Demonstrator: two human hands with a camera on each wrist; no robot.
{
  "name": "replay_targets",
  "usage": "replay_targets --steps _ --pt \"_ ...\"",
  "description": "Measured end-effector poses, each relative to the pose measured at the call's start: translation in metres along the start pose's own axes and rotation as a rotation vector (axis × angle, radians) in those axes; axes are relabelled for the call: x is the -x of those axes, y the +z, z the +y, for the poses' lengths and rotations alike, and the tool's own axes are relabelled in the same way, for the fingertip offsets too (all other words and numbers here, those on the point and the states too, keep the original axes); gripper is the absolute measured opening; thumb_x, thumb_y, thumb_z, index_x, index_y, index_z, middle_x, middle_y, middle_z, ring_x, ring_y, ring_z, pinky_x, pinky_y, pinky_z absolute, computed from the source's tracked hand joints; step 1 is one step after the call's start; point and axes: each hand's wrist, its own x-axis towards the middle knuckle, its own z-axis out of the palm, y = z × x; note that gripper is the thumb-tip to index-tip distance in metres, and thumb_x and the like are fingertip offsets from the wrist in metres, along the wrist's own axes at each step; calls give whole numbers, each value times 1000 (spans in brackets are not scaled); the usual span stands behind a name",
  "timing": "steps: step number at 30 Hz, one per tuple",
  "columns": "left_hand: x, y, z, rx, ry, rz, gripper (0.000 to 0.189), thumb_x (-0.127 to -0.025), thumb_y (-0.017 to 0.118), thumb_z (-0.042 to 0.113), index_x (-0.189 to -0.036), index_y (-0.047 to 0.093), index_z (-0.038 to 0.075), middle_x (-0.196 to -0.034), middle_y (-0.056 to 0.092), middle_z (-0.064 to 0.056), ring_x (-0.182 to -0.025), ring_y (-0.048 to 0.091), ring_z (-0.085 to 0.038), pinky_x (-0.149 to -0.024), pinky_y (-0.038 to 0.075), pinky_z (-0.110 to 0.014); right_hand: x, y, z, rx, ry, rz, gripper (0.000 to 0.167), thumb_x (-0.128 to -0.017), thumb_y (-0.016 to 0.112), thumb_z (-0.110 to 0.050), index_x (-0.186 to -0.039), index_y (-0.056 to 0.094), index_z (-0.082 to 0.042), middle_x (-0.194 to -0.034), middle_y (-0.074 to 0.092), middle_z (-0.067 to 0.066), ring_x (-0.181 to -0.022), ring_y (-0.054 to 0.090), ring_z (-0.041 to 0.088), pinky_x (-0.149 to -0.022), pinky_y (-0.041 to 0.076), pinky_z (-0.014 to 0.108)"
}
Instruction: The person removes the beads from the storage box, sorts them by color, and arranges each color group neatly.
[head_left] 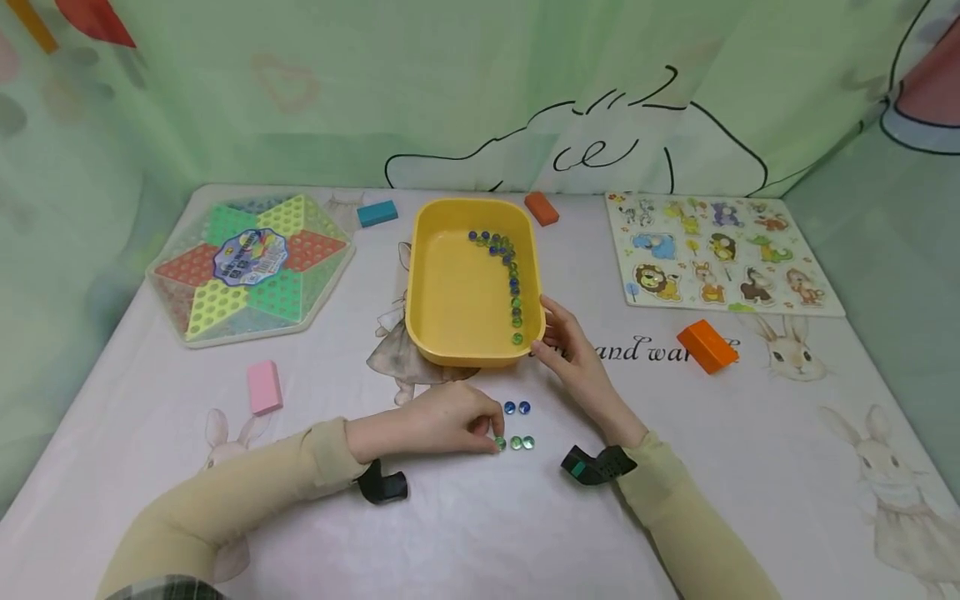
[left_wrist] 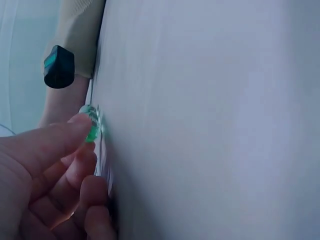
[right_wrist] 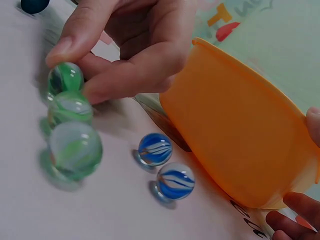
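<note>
A: "Your left hand (head_left: pixel 452 418) pinches one green marble (head_left: pixel 500 444) between thumb and forefinger, the tips pressed to its sides and the other fingers curled in."

B: "Your right hand (head_left: pixel 572 357) holds the near right corner of the yellow plastic tub (head_left: pixel 450 287), thumb on the near wall, bent fingers against the outer right side."

A: "Your pinched marble is on the near side of the tub, at the left end of a short row, just beside two more green marbles (head_left: pixel 516 442). All three are clear, glossy balls with swirls inside."

B: "Two blue-and-white swirled marbles (right_wrist: pixel 175 181) lie between that row and your smooth, round-cornered tub. Inside it, blue and green marbles (head_left: pixel 514 287) trail in a bent line. Beneath is a pale, rabbit-printed cloth (head_left: pixel 465 533)."
</note>
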Motion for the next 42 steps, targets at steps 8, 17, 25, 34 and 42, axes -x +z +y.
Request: replay_targets --steps 8,17,25,34,42 --pt "-3 2 1 -29 -4 38 13 -81 70 31 -83 65 20 -61 47 14 -56 41 3 -54 33 -14 -3 -1 -3 17 -8 2 60 -94 50 -11 -146 23 -23 -138 42 18 -118 46 29 -89 36 16" --pt "-4 3 0 -25 -3 51 12 -81 70 30 -84 65 19 -60 47 14 -55 41 3 -54 33 -14 -2 -2 -1 16 -14 -3 61 -94 50 -12 -147 21 -23 -138 41 18 -116 46 29 -87 37 15" --pt "-3 -3 3 19 -15 33 15 -81 70 31 -87 65 18 -61 51 13 -54 43 2 -54 36 -15 0 -1 1 0 -26 -1 61 -94 51 -12 -146 22 -22 -137 42 18 -115 47 29 -87 38 15" --pt "-20 -91 9 279 231 -116 14 -88 62 18 -98 65 9 -77 60 5 -67 52 -6 -63 44 -21 0 0 1 -10 -37 -6 61 -94 50 -9 -147 22 -21 -136 43 20 -113 47 30 -86 39 15" --pt "-71 -137 -19 259 93 -40 19 -89 61 18 -103 64 6 -82 60 -3 -73 53 -22 -66 46 -31 0 0 2 -9 -2 -16 60 -95 50 -13 -146 22 -24 -138 40 17 -119 45 29 -90 36 15"
